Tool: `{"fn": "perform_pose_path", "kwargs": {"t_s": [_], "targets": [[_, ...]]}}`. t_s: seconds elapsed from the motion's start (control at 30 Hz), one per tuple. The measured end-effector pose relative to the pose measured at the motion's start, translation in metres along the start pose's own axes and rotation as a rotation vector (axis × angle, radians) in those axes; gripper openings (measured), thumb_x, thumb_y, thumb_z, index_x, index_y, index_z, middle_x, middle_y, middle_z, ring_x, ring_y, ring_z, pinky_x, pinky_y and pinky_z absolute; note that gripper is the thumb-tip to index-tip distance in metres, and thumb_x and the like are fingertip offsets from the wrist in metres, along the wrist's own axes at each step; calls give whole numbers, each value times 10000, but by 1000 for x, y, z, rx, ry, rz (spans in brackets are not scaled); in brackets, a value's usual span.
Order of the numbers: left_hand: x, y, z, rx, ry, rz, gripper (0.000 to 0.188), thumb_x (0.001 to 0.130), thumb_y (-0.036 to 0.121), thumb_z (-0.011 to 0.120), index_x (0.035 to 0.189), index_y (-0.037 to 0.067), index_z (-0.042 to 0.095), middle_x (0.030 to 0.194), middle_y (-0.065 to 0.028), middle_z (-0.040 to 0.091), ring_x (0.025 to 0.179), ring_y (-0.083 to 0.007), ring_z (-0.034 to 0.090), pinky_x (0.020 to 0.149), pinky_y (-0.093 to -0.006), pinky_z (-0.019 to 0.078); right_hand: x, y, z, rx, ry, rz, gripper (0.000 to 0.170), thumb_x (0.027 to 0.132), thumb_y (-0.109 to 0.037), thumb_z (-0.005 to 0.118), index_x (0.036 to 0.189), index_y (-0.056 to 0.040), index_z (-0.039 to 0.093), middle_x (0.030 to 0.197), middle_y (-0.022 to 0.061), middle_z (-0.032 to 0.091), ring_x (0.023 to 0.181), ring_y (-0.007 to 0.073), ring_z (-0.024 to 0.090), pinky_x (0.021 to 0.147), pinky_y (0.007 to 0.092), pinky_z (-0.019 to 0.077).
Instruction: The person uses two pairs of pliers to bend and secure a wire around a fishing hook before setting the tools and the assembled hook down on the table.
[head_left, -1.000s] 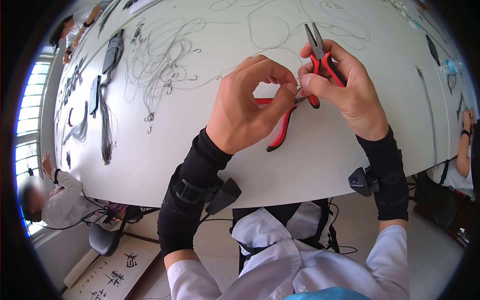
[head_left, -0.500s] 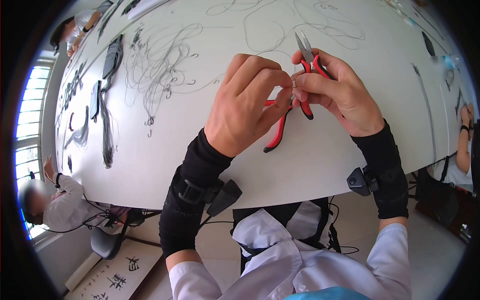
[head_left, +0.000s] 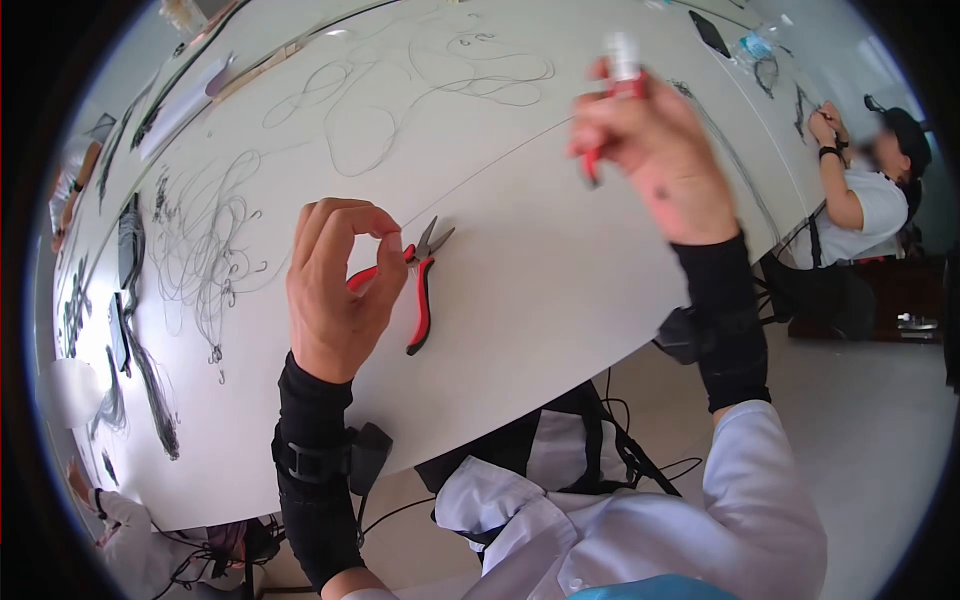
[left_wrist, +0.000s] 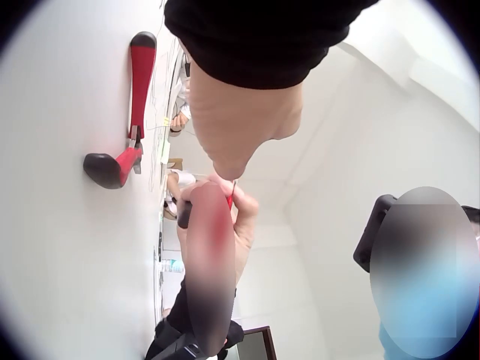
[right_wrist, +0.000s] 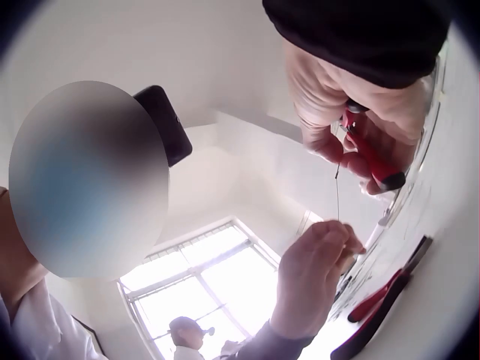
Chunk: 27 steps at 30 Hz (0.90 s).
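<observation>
My left hand (head_left: 335, 285) pinches a thin line (head_left: 490, 169) between thumb and forefinger, above the left part of the table. The line runs taut up and right to my right hand (head_left: 650, 150), which is raised and blurred. Gripped in that right hand are red-and-black pliers (right_wrist: 371, 154); in the right wrist view the line comes out at its fingertips, with a small dark knot-like bit (right_wrist: 337, 175) on it. A second pair of red-and-black pliers (head_left: 423, 300) lies on the table beside my left hand, jaws spread.
Tangled line with several fish hooks (head_left: 215, 350) lies to the left on the white table (head_left: 520, 320). Looser coils (head_left: 360, 150) spread farther back. Dark bundles of line (head_left: 155, 400) lie at the far left, and a seated person (head_left: 850, 190) works at the right edge.
My hands were together over the table pliers; now the right hand has moved far right and up with its pliers, and the line is stretched between them. The head view has turned right.
</observation>
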<state>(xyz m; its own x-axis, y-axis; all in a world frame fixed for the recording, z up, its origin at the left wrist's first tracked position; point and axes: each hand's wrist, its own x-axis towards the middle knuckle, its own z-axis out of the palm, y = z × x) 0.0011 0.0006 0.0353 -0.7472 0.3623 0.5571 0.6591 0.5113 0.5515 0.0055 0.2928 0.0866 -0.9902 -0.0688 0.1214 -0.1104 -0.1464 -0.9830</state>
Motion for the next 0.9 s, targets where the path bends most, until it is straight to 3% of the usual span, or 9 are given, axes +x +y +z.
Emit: {"fn": "perform_pose_path", "kwargs": {"t_s": [0.1,0.33,0.57,0.7,0.77,0.8,0.83,0.87,0.9], "targets": [[0,-2,-1,-13,30,-1,150,802,-60,676,895,31,600,902,-68,630,856,-254,584,763,-351,491,-24,-35,-85,-52,234,-207,283,951,-75,613,1198,5,501,886,90,577,799,198,600,885,365,507],[-1,18,-5,-95,-38,41,164,791,-73,671,902,27,605,913,-87,627,855,-272,586,770,-352,486,-167,-138,-273,-163,906,-381,221,984,-92,611,1162,9,528,987,94,573,959,222,597,997,382,501],[-16,58,-2,-184,-349,203,220,768,-104,689,929,28,618,934,-100,613,871,-285,610,785,-365,507,-301,-206,-358,-496,1260,-407,361,948,-132,657,1243,28,523,981,88,623,905,194,659,882,330,563],[-26,49,2,-194,-318,152,274,784,-140,664,1002,25,647,980,-94,636,857,-247,629,743,-350,526,-261,-198,-338,-855,1288,-365,338,911,-114,716,1213,-11,605,955,57,621,844,129,649,758,264,528],[-29,44,-1,-221,-290,59,378,811,-181,595,1113,31,677,1094,-115,668,879,-227,657,725,-326,553,-218,-183,-337,-1091,1116,-167,426,899,-156,738,1279,-14,609,992,38,637,816,91,611,714,239,495],[-27,42,-2,-199,-259,71,403,815,-188,577,1136,35,677,1129,-125,665,901,-235,663,746,-328,558,-186,-165,-330,-1309,1075,-208,446,893,-173,729,1293,-17,609,964,42,643,791,98,592,714,256,495],[-25,41,-2,-177,-228,81,429,820,-195,558,1159,40,677,1164,-136,662,923,-244,668,768,-329,564,-159,-154,-337,-1374,876,-96,447,890,-171,712,1302,-27,610,950,53,644,783,103,577,752,270,502],[-24,40,-3,-153,-196,91,455,824,-202,539,1181,45,678,1199,-146,659,946,-252,673,789,-330,569,-124,-134,-339,-1401,876,-30,447,877,-179,717,1283,-20,617,978,70,667,792,107,607,779,280,510],[-24,41,-4,-177,-200,41,528,818,-224,500,1224,62,678,1267,-156,639,1038,-287,682,860,-343,570,-88,-108,-339,-1487,770,-158,443,861,-186,722,1262,-27,620,968,79,689,805,137,639,779,302,520]]}}
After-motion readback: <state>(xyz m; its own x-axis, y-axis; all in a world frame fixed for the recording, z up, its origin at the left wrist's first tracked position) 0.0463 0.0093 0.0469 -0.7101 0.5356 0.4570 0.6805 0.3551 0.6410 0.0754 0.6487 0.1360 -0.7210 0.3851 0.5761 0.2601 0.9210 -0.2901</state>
